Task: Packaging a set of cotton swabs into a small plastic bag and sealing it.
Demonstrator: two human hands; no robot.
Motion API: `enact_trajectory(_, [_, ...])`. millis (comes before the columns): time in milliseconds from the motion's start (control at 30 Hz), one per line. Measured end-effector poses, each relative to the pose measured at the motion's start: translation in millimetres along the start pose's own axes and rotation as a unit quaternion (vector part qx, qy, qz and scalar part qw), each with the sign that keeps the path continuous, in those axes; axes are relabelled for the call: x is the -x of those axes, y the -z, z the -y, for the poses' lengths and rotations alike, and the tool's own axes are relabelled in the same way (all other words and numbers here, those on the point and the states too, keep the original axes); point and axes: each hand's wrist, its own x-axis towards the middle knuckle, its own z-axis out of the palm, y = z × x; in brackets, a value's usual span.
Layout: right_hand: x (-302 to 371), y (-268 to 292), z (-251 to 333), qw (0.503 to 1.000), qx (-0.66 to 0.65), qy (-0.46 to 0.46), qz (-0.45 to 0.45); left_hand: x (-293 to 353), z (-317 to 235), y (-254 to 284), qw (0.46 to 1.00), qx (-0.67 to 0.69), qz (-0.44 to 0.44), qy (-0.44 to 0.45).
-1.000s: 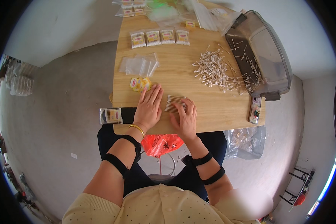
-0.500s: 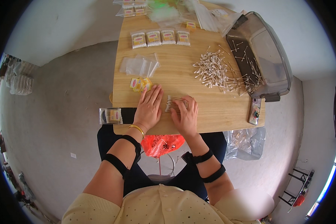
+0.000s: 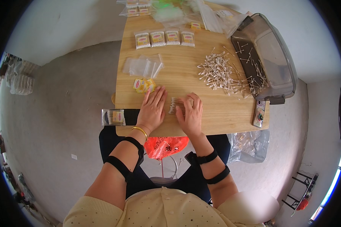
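— What are the hands doing in the head view?

— Both lie flat on the wooden table (image 3: 216,117), just below the middle of the frame. The left hand (image 3: 152,109) rests palm down with fingers spread, gripping nothing. The right hand (image 3: 190,115) presses its fingers on a small row of cotton swabs (image 3: 177,105), which sits between the two hands — pinned under the fingers, not clamped.

— And around them?

— A loose pile of swabs (image 3: 219,72) lies right of centre beside a grey plastic bin (image 3: 271,56). Empty clear bags (image 3: 144,67) and yellow labels (image 3: 144,85) lie above the left hand; filled packets (image 3: 165,38) line the top.
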Motion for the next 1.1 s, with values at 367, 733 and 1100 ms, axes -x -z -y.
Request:
enact_trajectory(367, [16.8, 12.8, -8.5, 0.998, -0.049, 0.003, 0.047, 3.1, 1.7, 1.8, 1.000, -0.007, -0.001, -0.011])
enact_trajectory(733, [30.3, -14.9, -5.3, 0.983, 0.156, 0.002, 0.096, -1.4, -19.2, -9.3, 0.995, -0.083, 0.028, -0.041])
enact_trajectory(1100, [28.2, -15.3, 5.7, 0.980, 0.165, 0.001, 0.111, 4.9, -10.8, 9.2, 0.999, -0.025, 0.014, -0.015])
